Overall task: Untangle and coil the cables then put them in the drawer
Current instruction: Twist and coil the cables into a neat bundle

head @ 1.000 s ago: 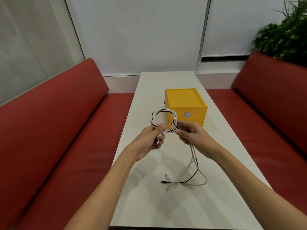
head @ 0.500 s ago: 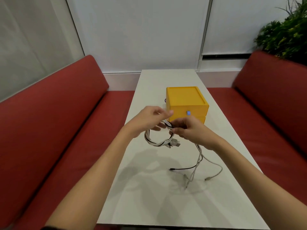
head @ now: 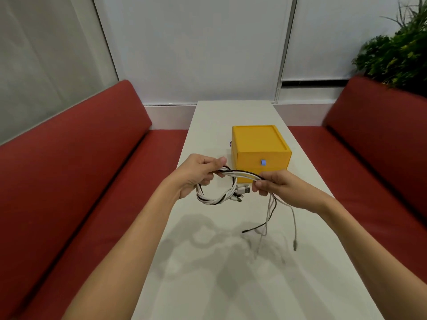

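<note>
A red sofa [head: 69,172] runs along the left side, beside a long white table [head: 208,285]. Above the table the left hand [head: 196,175] has its fingers and thumb curled round a bundle of white and black cables [head: 208,200], gripping it at the top of a loop. The twisted loop hangs below that hand, with a few plugs [head: 245,190] sticking out on its right. From the left hand the strands run straight across to the right hand [head: 280,188], which pinches them between its thumb and curled fingers. Below the right hand the loose ends [head: 268,211] hang down toward the table, one black and the others white; I cannot tell whether their tips touch the tabletop. So the cables are held in the air, just in front of a yellow box of drawers [head: 258,144] that stands on the table behind the hands. Its upper drawer is closed and has a small blue knob [head: 263,162]; the lower front is partly hidden by the right hand and the cables. A second sofa [head: 374,146] lines the right side, with a green plant [head: 397,54] behind its back
</note>
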`<action>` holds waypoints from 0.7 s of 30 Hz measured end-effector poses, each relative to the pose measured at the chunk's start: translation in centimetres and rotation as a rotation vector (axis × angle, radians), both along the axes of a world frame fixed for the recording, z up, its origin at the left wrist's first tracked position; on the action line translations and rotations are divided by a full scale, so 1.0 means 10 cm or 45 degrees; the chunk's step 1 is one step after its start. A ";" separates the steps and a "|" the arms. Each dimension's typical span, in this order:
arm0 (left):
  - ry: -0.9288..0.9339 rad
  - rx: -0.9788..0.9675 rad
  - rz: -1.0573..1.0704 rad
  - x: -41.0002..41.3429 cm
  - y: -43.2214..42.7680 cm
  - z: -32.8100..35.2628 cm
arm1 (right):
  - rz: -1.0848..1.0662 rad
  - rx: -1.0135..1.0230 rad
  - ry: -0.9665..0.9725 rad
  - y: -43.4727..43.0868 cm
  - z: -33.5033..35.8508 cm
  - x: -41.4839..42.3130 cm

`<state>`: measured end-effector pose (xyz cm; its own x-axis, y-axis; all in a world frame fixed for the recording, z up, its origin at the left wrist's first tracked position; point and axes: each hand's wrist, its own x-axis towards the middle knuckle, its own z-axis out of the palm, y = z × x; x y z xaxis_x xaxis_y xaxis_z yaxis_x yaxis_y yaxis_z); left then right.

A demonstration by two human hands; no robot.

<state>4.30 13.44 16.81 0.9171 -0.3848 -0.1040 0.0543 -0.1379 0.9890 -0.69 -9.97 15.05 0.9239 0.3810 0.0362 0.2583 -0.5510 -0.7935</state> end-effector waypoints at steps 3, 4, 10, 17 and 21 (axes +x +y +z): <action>0.023 -0.093 -0.016 0.01 0.03 0.02 | 0.031 0.053 -0.027 -0.05 -0.05 0.04; 0.027 -0.123 -0.029 0.00 0.04 0.02 | 0.046 0.081 -0.047 -0.05 -0.06 0.05; 0.068 -0.341 -0.109 -0.03 -0.03 0.05 | 0.102 0.408 0.097 0.07 -0.19 0.09; 0.177 -0.664 -0.050 -0.03 -0.23 0.01 | -0.037 1.200 0.377 0.55 -0.45 0.07; 0.019 -0.636 0.355 0.04 -0.23 -0.10 | -0.176 1.109 0.310 0.82 -0.59 -0.08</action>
